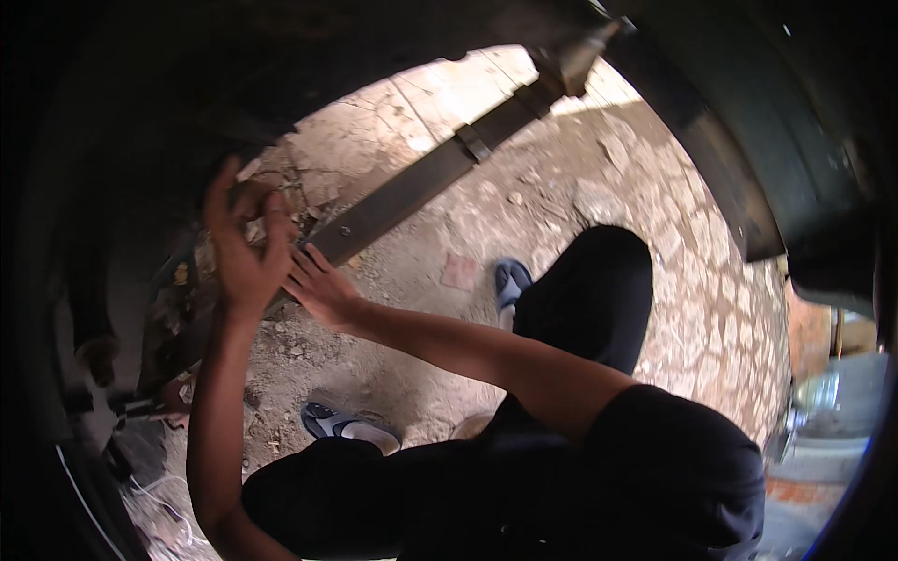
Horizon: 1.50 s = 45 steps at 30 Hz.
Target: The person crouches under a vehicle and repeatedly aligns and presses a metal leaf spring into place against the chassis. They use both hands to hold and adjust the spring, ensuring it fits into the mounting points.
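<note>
A long, dark, flat metal bar (402,198) with bands across it, like a leaf spring, runs diagonally from the upper right to the lower left. My left hand (251,257) is raised beside its lower left part, fingers apart and somewhat curled, with nothing visible in them. My right hand (325,292) reaches across from the right. Its spread fingers lie at the bar's edge, close to my left wrist; whether they press on it is hard to tell. At its upper right end the bar meets a dark metal bracket (580,61).
Dark curved panels surround the view; one metal panel (748,178) stands at the right. Below is dusty, stony ground (552,187). My knees are bent, my feet in dark sandals (327,421). A white cable (168,510) lies lower left; a clear plastic container (817,391) is far right.
</note>
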### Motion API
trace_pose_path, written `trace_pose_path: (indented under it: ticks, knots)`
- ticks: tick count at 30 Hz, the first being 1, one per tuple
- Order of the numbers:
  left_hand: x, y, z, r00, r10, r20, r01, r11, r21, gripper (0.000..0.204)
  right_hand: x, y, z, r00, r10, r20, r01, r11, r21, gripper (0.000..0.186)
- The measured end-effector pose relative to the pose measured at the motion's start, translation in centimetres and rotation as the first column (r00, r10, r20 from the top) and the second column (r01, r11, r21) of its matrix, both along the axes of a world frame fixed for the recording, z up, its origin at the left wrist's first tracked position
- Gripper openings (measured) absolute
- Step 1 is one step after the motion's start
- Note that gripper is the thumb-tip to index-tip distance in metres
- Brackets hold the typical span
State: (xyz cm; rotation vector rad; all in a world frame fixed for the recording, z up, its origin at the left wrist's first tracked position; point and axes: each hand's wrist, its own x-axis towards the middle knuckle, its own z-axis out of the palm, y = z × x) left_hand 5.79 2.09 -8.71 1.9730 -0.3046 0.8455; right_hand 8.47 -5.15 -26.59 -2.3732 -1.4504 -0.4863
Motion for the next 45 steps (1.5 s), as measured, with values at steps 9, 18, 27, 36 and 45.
trace_pose_path:
  ticks: [9,18,27,36,45]
  knots:
    - [0.2,-0.4,0.7,0.985,0.047,0.164,-0.073,0.984,0.160,0.052,0.2,-0.2,1.4,0.979,0.183,-0.091,-0.178,0.982,0.064,0.079]
    - [0.5,-0.4,1.1,0.981,-0.016,0.191,-0.032,0.970,0.243,0.058,1.9,-1.2,1.9,0.901,0.319,-0.295,-0.336,0.942,-0.009,0.114]
    - [0.7,-0.7,0.8,0.985,-0.006,0.170,-0.011,0.995,0.098,0.048,0.5,-0.8,1.2,0.965,0.160,-0.205,-0.211,0.944,-0.254,0.102]
    - [1.0,-0.4,0.5,0.990,-0.052,0.129,0.030,0.987,0.160,0.065,-0.9,1.2,-0.5,0.921,0.083,-0.382,-0.033,0.990,0.135,0.073]
    - [0.9,-0.3,0.7,0.993,-0.026,0.118,-0.001,0.976,0.220,0.063,0.0,2.0,1.7,0.979,-0.050,-0.197,0.034,0.996,-0.087,0.072]
